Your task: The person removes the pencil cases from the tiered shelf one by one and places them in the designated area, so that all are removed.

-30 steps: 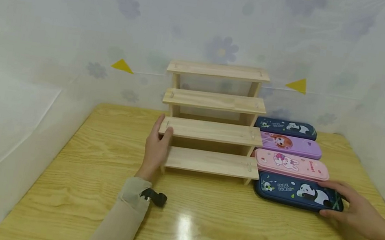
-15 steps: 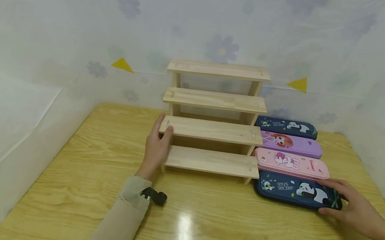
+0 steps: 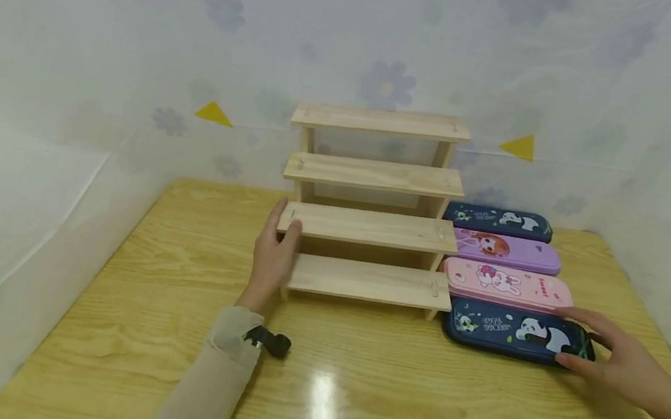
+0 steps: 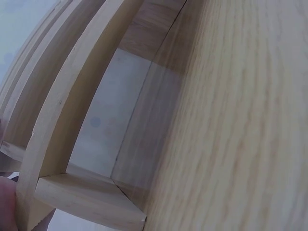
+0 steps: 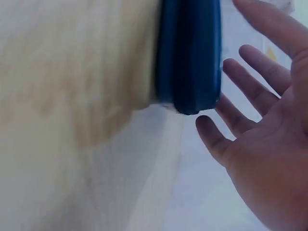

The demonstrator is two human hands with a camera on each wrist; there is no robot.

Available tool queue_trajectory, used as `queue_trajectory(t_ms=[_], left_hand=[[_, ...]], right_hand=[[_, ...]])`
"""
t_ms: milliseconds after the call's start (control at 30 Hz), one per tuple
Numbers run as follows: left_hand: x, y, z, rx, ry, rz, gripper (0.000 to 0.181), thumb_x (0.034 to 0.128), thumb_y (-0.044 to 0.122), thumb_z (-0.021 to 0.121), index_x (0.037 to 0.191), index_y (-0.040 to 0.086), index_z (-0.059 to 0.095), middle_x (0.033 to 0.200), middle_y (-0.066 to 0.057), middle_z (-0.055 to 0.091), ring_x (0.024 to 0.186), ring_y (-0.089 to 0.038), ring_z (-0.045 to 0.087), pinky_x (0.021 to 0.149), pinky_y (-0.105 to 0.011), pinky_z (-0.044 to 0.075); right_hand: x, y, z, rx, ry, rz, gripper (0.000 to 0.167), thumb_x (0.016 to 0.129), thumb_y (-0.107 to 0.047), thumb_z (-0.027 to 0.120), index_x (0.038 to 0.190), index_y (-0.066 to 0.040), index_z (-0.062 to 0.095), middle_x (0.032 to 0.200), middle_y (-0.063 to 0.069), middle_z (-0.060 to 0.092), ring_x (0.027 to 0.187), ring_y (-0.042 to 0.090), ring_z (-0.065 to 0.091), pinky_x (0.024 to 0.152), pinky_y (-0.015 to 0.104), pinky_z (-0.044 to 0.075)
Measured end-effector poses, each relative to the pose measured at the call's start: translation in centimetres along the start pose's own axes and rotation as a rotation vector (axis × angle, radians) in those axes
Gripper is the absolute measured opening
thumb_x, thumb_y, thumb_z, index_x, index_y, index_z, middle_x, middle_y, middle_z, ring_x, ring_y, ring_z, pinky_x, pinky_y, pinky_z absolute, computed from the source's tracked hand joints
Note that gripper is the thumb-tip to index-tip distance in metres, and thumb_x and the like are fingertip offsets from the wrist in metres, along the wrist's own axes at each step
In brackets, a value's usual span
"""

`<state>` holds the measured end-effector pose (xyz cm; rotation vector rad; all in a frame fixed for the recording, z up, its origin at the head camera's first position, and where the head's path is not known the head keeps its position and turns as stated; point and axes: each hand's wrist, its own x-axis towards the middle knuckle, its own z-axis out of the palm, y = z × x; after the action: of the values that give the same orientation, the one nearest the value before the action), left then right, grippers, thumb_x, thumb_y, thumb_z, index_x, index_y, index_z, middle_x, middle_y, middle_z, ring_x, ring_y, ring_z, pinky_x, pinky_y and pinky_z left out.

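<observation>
A stepped wooden shelf rack stands in the middle of the table. At its left side my left hand holds a lower-middle board, thumb on top. A dark blue pencil case with a panda print lies front right of the rack. My right hand is at this case's right end, the thumb over its top and the index finger by its far edge. In the right wrist view the fingers of that hand are spread, and the blue case is not gripped.
Behind the front case lie a pink bunny pencil case, a purple one with a girl print and another blue panda case, in a column beside the rack. Flowered white sheeting surrounds the wooden table.
My right thumb has shifted from the front case's near side up onto its top, and the hand's hold has loosened. My left hand stays on the rack.
</observation>
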<state>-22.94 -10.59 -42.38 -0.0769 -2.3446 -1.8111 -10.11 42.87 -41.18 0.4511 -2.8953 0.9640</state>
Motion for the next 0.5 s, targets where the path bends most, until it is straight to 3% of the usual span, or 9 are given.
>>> queue_trajectory(t_ms=[100,200,267,367,433,500], left_hand=[[0.0,-0.1,-0.1,-0.001,0.007,-0.001,0.055,0.1008,0.054,0.045,0.152,0.047,0.026,0.087,-0.008,0.055,0.052,-0.021,0.041,0.061,-0.04,0.044],[0.0,-0.1,-0.3,0.005,0.015,-0.006,0.053,0.1016,0.054,0.043,0.152,0.047,0.026,0.074,-0.012,0.051,0.05,-0.02,0.04,0.059,-0.04,0.044],[-0.1,-0.1,-0.4,0.016,0.019,-0.011,0.053,0.102,0.053,0.042,0.152,0.047,0.026,0.081,-0.014,0.056,0.053,-0.021,0.041,0.062,-0.04,0.045],[-0.2,0.1,-0.7,0.03,0.011,-0.015,0.053,0.1026,0.053,0.04,0.153,0.045,0.025,0.114,-0.013,0.062,0.07,-0.022,0.052,0.069,-0.041,0.048],[-0.3,0.2,-0.9,0.035,0.007,-0.012,0.053,0.1031,0.052,0.039,0.153,0.043,0.026,0.138,-0.005,0.052,0.087,-0.023,0.056,0.075,-0.043,0.049],[-0.4,0.3,-1.0,0.041,0.0,0.006,0.052,0.1039,0.05,0.039,0.154,0.039,0.029,0.148,0.001,0.044,0.109,-0.022,0.055,0.084,-0.045,0.051]], right_hand=[[0.4,-0.4,0.0,0.042,0.01,0.005,0.066,0.082,-0.008,0.08,0.142,-0.008,0.051,0.138,-0.007,0.05,0.123,-0.019,0.028,0.093,-0.003,0.021],[1.0,-1.1,0.1,0.069,0.011,0.01,0.062,0.086,-0.009,0.077,0.142,-0.01,0.051,0.138,-0.013,0.048,0.123,-0.018,0.03,0.096,-0.002,0.022],[1.4,-1.6,0.3,0.072,0.007,0.009,0.06,0.089,-0.01,0.075,0.143,-0.011,0.051,0.139,-0.012,0.047,0.123,-0.016,0.032,0.096,-0.002,0.024],[2.0,-2.4,0.4,0.077,0.014,0.008,0.056,0.091,-0.01,0.071,0.144,-0.013,0.051,0.142,-0.015,0.043,0.123,-0.016,0.032,0.095,-0.002,0.026],[2.6,-3.0,0.6,0.083,0.034,-0.004,0.055,0.093,-0.008,0.069,0.144,-0.012,0.051,0.144,-0.012,0.043,0.125,-0.015,0.032,0.095,-0.001,0.026],[3.2,-3.7,0.8,0.085,0.061,-0.013,0.053,0.094,-0.008,0.068,0.144,-0.013,0.051,0.145,-0.009,0.044,0.127,-0.016,0.03,0.095,-0.001,0.026]])
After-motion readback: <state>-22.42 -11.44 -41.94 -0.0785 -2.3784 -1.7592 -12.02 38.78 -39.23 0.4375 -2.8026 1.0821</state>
